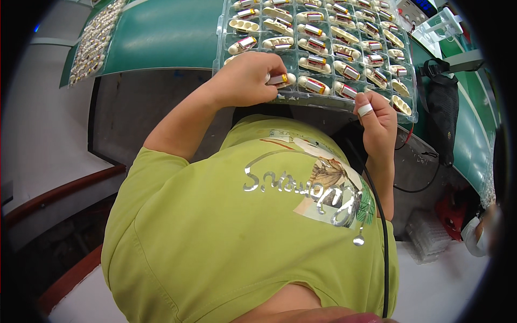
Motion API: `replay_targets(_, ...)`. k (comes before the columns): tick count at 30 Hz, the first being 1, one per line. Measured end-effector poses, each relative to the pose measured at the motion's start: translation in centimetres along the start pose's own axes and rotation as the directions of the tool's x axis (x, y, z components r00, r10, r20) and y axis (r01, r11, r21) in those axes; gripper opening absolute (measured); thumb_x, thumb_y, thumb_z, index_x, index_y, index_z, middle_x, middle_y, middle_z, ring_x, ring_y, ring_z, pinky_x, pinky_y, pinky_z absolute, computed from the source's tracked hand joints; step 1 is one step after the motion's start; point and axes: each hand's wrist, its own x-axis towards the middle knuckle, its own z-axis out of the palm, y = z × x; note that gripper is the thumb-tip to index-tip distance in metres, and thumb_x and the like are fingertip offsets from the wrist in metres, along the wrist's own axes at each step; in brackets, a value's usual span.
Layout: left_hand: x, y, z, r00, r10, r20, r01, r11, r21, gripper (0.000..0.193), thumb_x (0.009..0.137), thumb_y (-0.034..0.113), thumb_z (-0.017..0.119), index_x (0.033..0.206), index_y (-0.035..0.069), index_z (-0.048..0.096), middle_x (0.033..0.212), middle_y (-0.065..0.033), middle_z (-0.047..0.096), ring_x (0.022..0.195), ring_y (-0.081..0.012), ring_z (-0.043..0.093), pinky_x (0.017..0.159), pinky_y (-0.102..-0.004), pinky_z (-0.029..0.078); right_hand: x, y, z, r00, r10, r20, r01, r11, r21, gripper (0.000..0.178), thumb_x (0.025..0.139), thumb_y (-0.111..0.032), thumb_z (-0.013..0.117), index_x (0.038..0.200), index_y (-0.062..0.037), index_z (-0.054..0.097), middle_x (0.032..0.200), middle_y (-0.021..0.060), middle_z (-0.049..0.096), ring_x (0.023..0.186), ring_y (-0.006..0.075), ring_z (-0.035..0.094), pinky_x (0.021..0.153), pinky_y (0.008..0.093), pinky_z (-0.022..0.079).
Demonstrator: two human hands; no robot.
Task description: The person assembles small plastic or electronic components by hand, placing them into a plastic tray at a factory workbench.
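A clear plastic tray (318, 100) divided into compartments holds rows of cream oblong casings (278, 42), many with a small silver cell with a yellow end on them. At its near left corner, my left hand (247, 79) is closed, thumb and fingers pinching a cream casing (291, 79) that carries such a cell. My right hand (378, 126) is closed at the near edge, right of the middle, thumb against the curled fingers, white tape round the thumb. Just beside that thumb tip lies another casing (344, 90). Whatever those right fingers grip is hidden.
The tray lies on a green bench (167, 35) and juts over its near edge. Another filled tray (97, 46) is far left. At right are a black pouch (442, 107), a dark cable (425, 188) and an instrument with a blue display (414, 11). Clear trays (428, 234) are stacked below.
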Motion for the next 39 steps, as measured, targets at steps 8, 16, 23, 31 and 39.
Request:
replay_targets(8,1.0,2.6,0.4,0.964,-0.238,0.121,0.247,0.621,-0.744,0.03,0.095,0.032,0.055,0.103,0.005,0.066,0.086,-0.0023,0.059,0.07,-0.0028,0.051,0.057,-0.0189,0.041,-0.1,-0.8,2.4,0.995,-0.009,0.097,0.022,0.991,-0.134,0.021,0.093,-0.017,0.059,0.08,-0.0014,0.061,0.071,-0.004,0.053,0.068,0.0032,0.044,0.059,0.0205,0.035)
replay_targets(16,3.3,4.7,3.8,0.963,-0.24,0.125,0.208,0.361,-0.909,0.057,0.099,0.051,0.035,0.104,0.003,0.064,0.094,-0.0052,0.057,0.094,-0.0123,0.049,0.084,-0.0263,0.042,0.4,-1.8,4.6,0.981,-0.041,0.19,0.112,0.919,-0.377,0.017,0.088,-0.016,0.061,0.082,-0.0011,0.061,0.065,0.0092,0.052,0.058,0.0197,0.048,0.056,0.0313,0.039)
replay_targets(23,3.7,5.5,4.3,0.96,-0.26,0.108,0.219,0.445,-0.868,0.057,0.099,0.052,0.034,0.104,0.005,0.065,0.092,-0.0049,0.053,0.085,-0.011,0.048,0.079,-0.0245,0.042,0.7,-1.2,4.9,0.985,-0.071,0.16,0.13,0.909,-0.396,0.019,0.087,-0.018,0.062,0.08,-0.0007,0.061,0.065,0.0107,0.054,0.056,0.0219,0.051,0.054,0.0341,0.039)
replay_targets(31,3.5,5.9,5.5,0.986,-0.104,-0.131,0.03,0.883,-0.468,0.056,0.099,0.05,0.034,0.102,0.003,0.064,0.094,-0.0082,0.055,0.088,-0.0176,0.052,0.081,-0.0312,0.042,1.2,-0.9,4.8,0.978,-0.029,0.206,0.12,0.887,-0.445,0.017,0.085,-0.016,0.06,0.08,0.0001,0.061,0.066,0.0128,0.057,0.057,0.0239,0.054,0.056,0.0352,0.042)
replay_targets(39,3.9,5.3,3.9,0.993,-0.118,0.004,0.092,0.75,-0.655,0.041,0.099,0.038,0.045,0.1,0.001,0.063,0.101,-0.0095,0.061,0.092,-0.0143,0.056,0.08,-0.0298,0.045,0.6,-0.5,3.9,0.989,-0.05,0.138,0.102,0.91,-0.402,0.011,0.083,-0.01,0.063,0.082,0.0,0.062,0.068,0.0126,0.057,0.058,0.0258,0.054,0.057,0.0333,0.044)
